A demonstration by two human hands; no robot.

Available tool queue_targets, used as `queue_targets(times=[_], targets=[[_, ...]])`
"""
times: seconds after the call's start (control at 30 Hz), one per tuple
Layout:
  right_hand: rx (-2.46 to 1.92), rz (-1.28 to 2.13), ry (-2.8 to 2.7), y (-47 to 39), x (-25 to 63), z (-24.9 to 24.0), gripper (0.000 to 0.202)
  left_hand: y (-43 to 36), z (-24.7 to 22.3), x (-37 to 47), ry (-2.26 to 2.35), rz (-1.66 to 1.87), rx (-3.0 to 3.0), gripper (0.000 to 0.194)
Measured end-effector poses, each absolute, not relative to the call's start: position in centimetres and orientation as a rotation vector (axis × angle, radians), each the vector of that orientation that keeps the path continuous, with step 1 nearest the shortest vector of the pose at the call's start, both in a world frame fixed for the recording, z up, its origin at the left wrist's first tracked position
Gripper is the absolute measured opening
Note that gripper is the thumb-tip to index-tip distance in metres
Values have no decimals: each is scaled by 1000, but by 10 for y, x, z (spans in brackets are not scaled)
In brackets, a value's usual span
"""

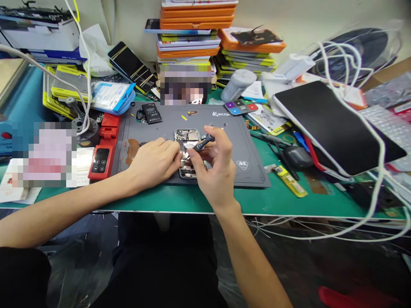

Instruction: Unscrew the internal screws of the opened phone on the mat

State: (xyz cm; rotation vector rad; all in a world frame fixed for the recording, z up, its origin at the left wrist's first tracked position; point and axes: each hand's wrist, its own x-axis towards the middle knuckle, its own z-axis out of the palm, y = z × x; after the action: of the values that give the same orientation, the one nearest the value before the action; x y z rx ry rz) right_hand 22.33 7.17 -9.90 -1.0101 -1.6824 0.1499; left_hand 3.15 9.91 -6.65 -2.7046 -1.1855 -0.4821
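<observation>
An opened phone [192, 136] lies on the grey mat [154, 139], its inner parts showing. My right hand [216, 167] pinches a dark screwdriver [205, 142] slanted over the phone's middle, its tip down among the parts. From the left, my left hand [157, 160] rests on the mat with curled fingers at the phone's left edge; whatever its fingertips may hold is hidden. Farther back on the mat lie a black battery [152, 113] and some small bits.
A red device [101, 162] stands left of the mat. Behind are stacked orange and yellow boxes [195, 22] and a white canister [238, 83]. A black-screened tablet [337, 124], white cables and a yellow packet [290, 182] lie right. The green table's [180, 201] front edge is near my forearms.
</observation>
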Motion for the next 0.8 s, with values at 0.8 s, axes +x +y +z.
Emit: queue_targets(times=[0.8], targets=[[-1079,113,-1633,68,221,-98,57,101,-72,26,-1044,-704,-2714,28]])
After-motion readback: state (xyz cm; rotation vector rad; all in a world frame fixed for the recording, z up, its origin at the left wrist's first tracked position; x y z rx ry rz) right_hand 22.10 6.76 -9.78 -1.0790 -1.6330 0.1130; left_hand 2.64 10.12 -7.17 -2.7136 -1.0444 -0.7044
